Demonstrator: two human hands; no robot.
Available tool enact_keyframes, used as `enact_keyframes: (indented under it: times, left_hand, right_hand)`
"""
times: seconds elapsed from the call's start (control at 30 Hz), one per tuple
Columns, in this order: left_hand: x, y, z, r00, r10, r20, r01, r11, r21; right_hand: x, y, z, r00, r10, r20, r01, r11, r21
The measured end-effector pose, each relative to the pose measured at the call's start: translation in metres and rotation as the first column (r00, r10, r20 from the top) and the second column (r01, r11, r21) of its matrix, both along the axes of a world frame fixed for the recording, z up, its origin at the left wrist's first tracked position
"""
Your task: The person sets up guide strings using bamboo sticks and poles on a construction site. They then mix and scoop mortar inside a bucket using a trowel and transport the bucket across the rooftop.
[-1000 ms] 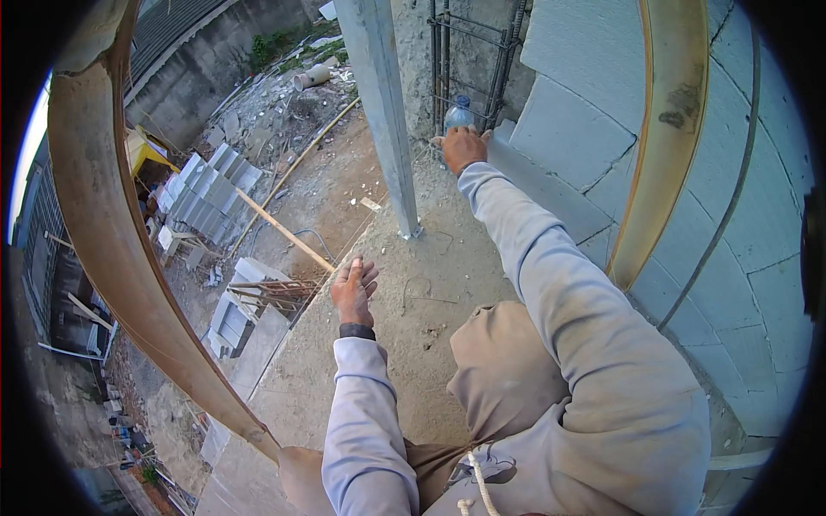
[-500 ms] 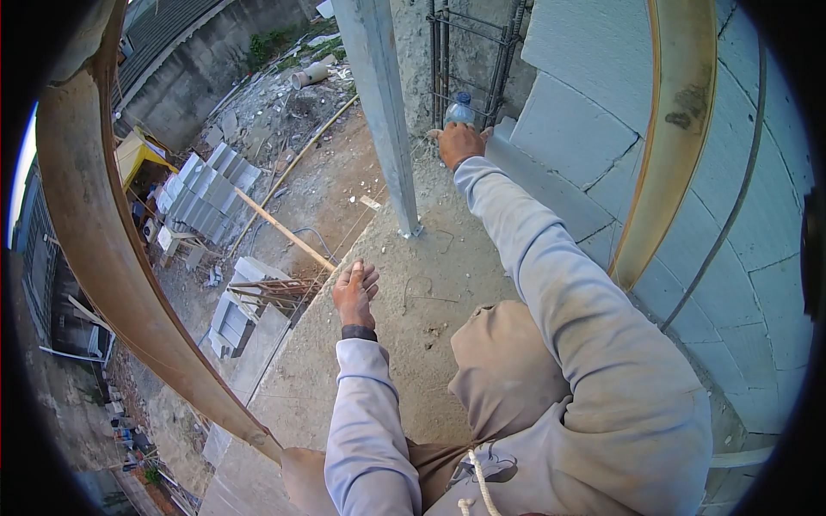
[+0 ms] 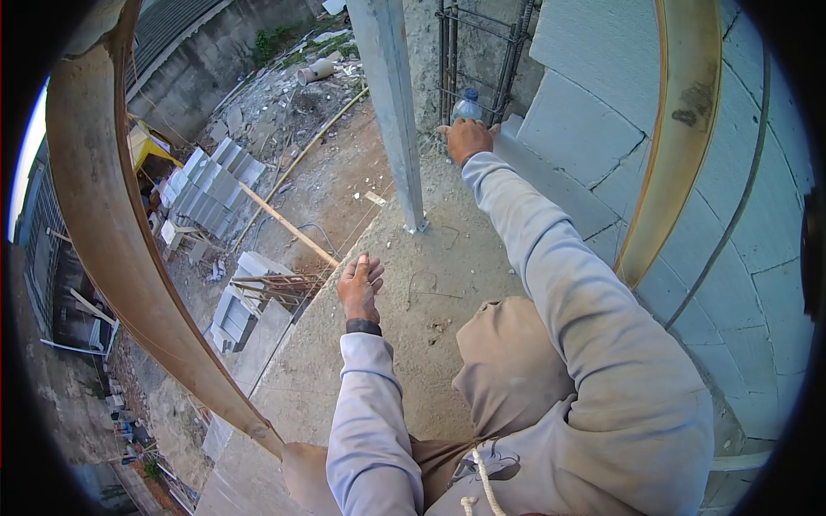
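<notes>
A plastic bottle with a blue cap stands upright at the foot of the rebar column. My right hand reaches out to it, palm down, and covers its lower part. Thumb and an outer finger spread wider than the bottle; the other fingers are hidden, as is any contact. Over the edge of the concrete slab hovers my left hand, palm turned inward. Its fingers are loosely bent and partly apart, with nothing visible in them. A dark band circles the left wrist.
A metal post stands on the slab between my hands. Rebar rises behind the bottle. Pale block wall runs along my right. Curved brown beams frame both sides. Beyond the slab edge lies lower ground with stacked blocks and rubble.
The whole view has shifted slightly, the scene moving a little to the right. Both hands keep nearly the same pose, my right hand still at the bottle.
</notes>
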State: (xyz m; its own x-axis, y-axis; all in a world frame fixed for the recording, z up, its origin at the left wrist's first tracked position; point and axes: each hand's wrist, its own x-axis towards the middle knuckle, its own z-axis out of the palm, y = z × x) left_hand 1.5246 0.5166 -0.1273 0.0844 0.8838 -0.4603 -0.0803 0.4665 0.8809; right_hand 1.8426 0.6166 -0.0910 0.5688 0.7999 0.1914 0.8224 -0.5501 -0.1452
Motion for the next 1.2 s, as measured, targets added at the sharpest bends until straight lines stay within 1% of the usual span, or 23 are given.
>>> enact_keyframes:
  times: [0.17, 0.4, 0.5, 0.6, 0.63, 0.73, 0.77, 0.87, 0.97, 1.03, 1.13, 1.2]
  left_hand:
    - [0.001, 0.0, 0.0, 1.0, 0.011, 0.002, -0.011, 1.0, -0.001]
    - [0.001, 0.0, 0.0, 1.0, 0.005, -0.004, -0.005, 1.0, 0.01]
    - [0.0, 0.0, 0.001, 1.0, 0.004, -0.01, -0.004, 1.0, 0.005]
    - [0.0, 0.0, 0.001, 1.0, 0.01, -0.008, -0.01, 1.0, 0.0]
    - [0.001, 0.0, 0.001, 1.0, 0.012, -0.007, -0.012, 1.0, -0.002]
    - [0.001, 0.001, 0.0, 1.0, 0.011, 0.012, -0.011, 1.0, 0.004]
    - [0.001, 0.002, -0.001, 1.0, 0.016, 0.021, -0.016, 1.0, 0.002]
    - [0.0, 0.002, -0.001, 1.0, 0.013, 0.019, -0.013, 1.0, 0.005]
    - [-0.001, 0.002, -0.002, 1.0, 0.018, 0.022, -0.018, 1.0, 0.011]
    - [-0.002, 0.002, 0.001, 0.999, 0.033, 0.026, -0.033, 0.999, 0.004]
    - [-0.003, 0.001, 0.006, 0.999, 0.034, 0.023, -0.034, 0.999, 0.002]
    - [-0.003, 0.002, 0.006, 1.0, 0.023, 0.021, -0.023, 1.0, 0.0]
  right_hand:
    - [0.005, 0.005, -0.006, 0.999, -0.001, -0.034, 0.002, 1.0, 0.018]
    - [-0.002, -0.002, 0.007, 0.998, -0.01, -0.055, 0.011, 1.0, 0.017]
    - [-0.003, -0.004, 0.009, 1.0, -0.012, -0.015, 0.013, 1.0, 0.026]
    - [0.0, 0.001, 0.01, 0.992, -0.031, -0.122, 0.02, 0.996, -0.086]
    - [0.002, 0.003, 0.007, 0.993, -0.038, -0.11, 0.031, 0.998, -0.06]
    - [0.005, 0.001, 0.005, 0.999, 0.007, -0.047, -0.007, 1.0, -0.015]
    - [0.007, 0.001, 0.006, 0.997, 0.013, -0.072, -0.014, 1.0, -0.011]
    - [0.001, -0.009, 0.016, 0.999, 0.019, -0.029, -0.021, 0.998, -0.058]
    - [0.01, -0.009, 0.008, 0.999, 0.023, -0.032, -0.024, 0.999, -0.023]
    - [0.007, -0.012, 0.012, 0.999, 0.009, -0.035, -0.009, 1.0, -0.016]
    - [0.011, -0.017, 0.017, 0.997, 0.01, -0.07, -0.016, 0.997, -0.076]
    - [0.013, -0.023, 0.021, 0.998, -0.001, -0.064, -0.004, 0.997, -0.072]
